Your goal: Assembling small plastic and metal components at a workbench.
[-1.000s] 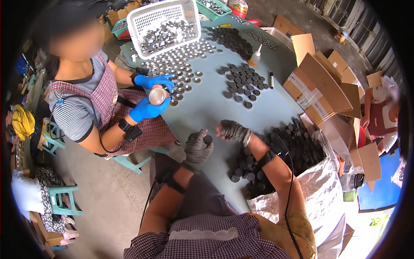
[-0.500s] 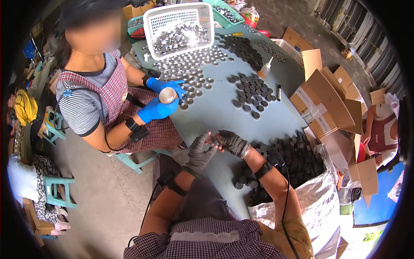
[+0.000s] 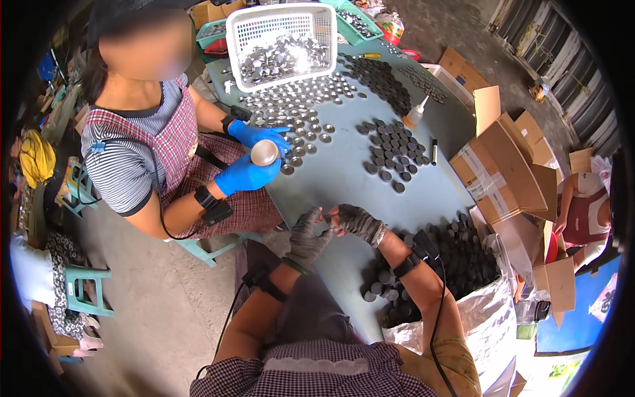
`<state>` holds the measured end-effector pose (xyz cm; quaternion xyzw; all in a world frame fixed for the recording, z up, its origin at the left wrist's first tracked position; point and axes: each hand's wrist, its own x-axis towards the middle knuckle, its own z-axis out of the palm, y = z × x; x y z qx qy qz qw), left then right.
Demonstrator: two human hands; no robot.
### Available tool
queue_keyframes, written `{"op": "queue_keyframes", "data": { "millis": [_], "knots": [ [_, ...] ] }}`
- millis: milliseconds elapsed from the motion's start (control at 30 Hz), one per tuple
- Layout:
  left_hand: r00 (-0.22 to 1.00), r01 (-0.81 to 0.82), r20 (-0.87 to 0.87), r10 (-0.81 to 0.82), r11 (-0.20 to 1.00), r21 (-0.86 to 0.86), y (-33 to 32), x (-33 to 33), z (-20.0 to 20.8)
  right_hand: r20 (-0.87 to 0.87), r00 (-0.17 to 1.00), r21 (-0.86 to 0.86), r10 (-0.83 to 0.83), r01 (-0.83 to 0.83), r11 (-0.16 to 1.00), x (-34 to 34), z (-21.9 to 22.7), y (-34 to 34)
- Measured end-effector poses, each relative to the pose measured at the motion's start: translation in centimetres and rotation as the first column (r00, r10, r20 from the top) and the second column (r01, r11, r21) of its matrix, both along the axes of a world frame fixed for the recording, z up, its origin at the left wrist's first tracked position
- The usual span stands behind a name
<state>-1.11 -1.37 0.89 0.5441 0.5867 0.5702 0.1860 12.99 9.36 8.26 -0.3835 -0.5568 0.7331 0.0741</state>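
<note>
1. Over the near side of the grey-blue table, the left hand and the right hand, both in grey gloves with bare fingertips, meet tip to tip.
2. Between those fingertips sits a small dark piece, mostly covered by the fingers; it is too small to tell its exact shape.
3. The left thumb and fingers curve inward with a narrow gap between them, their tips beside the dark piece. Whether they press on it, I cannot tell.
4. The right fingers bend toward the left ones, tips close together at the piece's other side; which hand bears it is not clear.
5. Beside the right forearm, well apart from the fingertips, a heap of black discs spreads at the mouth of a silvery sack.
6. Farther up the table lies a looser group of black discs, with a marker to its right and a nozzle bottle standing just beyond.
7. To the left, a co-worker in blue gloves holds a round pale object near rows of shiny metal caps; a white basket of metal pieces stands behind them.
</note>
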Motion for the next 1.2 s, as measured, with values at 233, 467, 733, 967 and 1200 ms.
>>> {"op": "queue_keyframes", "data": {
  "millis": [233, 467, 733, 967, 1200],
  "knots": [
    [0.935, -0.152, -0.291, 0.200, 0.972, 0.181, 1.4, -2.0, 0.8, 0.040, 0.998, 0.368, 0.054, -0.065, 0.928, -5.5, -4.0, 6.0],
    [0.931, -0.135, -0.317, 0.180, 0.978, 0.160, 1.2, -2.4, 0.6, 0.196, 0.972, 0.880, -0.129, -0.116, 0.460, -14.2, -3.2, 9.9],
    [0.926, -0.125, -0.326, 0.189, 0.970, 0.207, 1.3, -2.7, 0.4, 0.347, 0.926, 0.917, -0.150, -0.301, 0.264, -13.1, -4.0, 9.8],
    [0.895, -0.110, -0.406, 0.183, 0.974, 0.197, 2.2, -2.2, 0.2, 0.805, 0.572, 0.566, -0.157, -0.820, -0.088, -2.5, -5.3, 12.4],
    [0.921, -0.024, -0.382, 0.074, 0.991, 0.134, 0.6, -1.8, 0.9, 0.471, 0.715, 0.881, -0.516, -0.353, 0.314, 6.4, -6.1, 8.7]
  ]
}}
